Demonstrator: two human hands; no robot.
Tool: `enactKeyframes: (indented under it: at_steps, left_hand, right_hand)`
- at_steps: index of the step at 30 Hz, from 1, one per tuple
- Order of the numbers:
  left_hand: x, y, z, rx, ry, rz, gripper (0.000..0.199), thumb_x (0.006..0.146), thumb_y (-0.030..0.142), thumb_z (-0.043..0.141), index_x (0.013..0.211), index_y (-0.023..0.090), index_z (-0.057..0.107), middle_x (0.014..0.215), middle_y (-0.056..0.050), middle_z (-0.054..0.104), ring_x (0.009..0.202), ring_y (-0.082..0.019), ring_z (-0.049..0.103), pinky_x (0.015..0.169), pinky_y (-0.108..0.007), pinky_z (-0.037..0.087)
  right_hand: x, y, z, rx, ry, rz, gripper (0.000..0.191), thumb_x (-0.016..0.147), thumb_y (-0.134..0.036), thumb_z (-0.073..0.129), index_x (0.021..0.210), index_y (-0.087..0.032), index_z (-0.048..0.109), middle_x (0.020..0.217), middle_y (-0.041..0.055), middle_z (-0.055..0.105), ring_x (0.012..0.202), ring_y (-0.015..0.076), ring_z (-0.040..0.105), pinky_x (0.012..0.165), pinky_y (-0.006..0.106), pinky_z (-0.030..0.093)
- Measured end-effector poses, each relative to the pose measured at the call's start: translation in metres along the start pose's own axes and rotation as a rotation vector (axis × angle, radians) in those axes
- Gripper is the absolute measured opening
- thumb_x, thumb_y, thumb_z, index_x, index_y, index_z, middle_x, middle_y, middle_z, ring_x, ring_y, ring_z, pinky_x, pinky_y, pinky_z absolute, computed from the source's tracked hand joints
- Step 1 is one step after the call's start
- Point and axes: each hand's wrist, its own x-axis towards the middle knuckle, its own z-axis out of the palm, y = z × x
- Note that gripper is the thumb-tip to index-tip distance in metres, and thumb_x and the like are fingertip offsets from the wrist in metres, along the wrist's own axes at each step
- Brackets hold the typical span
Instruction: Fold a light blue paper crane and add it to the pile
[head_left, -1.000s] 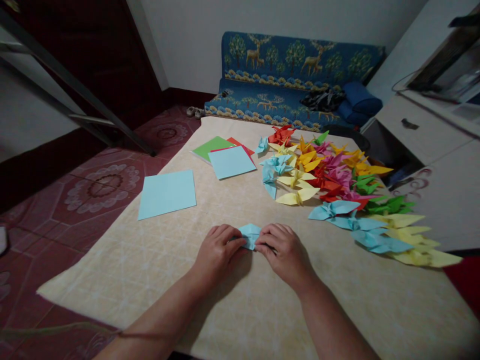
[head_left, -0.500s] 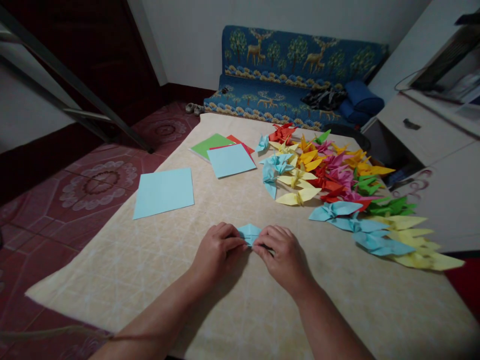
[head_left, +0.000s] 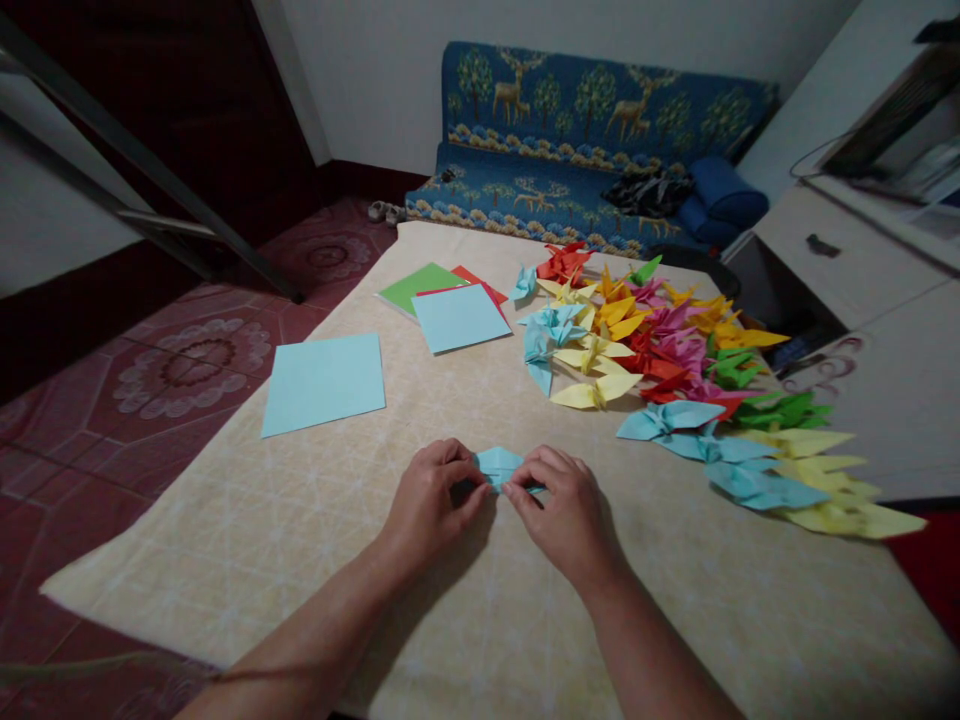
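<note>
A small folded light blue paper [head_left: 498, 462] lies on the cream tablecloth [head_left: 315, 520] between both hands. My left hand [head_left: 439, 492] pinches its left side with thumb and fingers. At the right side of the same paper, my right hand [head_left: 559, 500] grips the edge with thumb and fingertips close together. The fingertips of the two hands nearly meet at the paper's lower edge and cover part of it. A flat light blue sheet [head_left: 324, 385] rests to the left of the hands.
Beyond the hands lies a stack of blue, red and green sheets [head_left: 461, 320]. Several folded paper cranes [head_left: 679, 360] in many colours cover the right side. A patterned blue sofa [head_left: 555, 150] stands behind the table, a white cabinet [head_left: 832, 260] at right, and a metal ladder [head_left: 165, 180] at left.
The view has shifted very slightly. The fingers of both hands have moved a little at the paper's lower edge, while the paper stays held in the same place.
</note>
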Motion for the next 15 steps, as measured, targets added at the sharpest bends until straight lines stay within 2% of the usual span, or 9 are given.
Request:
enactKeyframes:
  at_steps: [15]
  left_hand:
    - [0.0021, 0.0046, 0.0031, -0.027, 0.038, -0.058, 0.007, 0.073, 0.017, 0.065, 0.066, 0.016, 0.066, 0.076, -0.005, 0.058, 0.076, -0.018, 0.054, 0.07, -0.031, 0.042]
  right_hand:
    - [0.0002, -0.0009, 0.0001, 0.007, 0.002, 0.069, 0.014, 0.077, -0.019, 0.069, 0.069, -0.023, 0.058, 0.079, -0.0015, 0.062, 0.082, 0.0182, 0.057, 0.076, 0.029, 0.038]
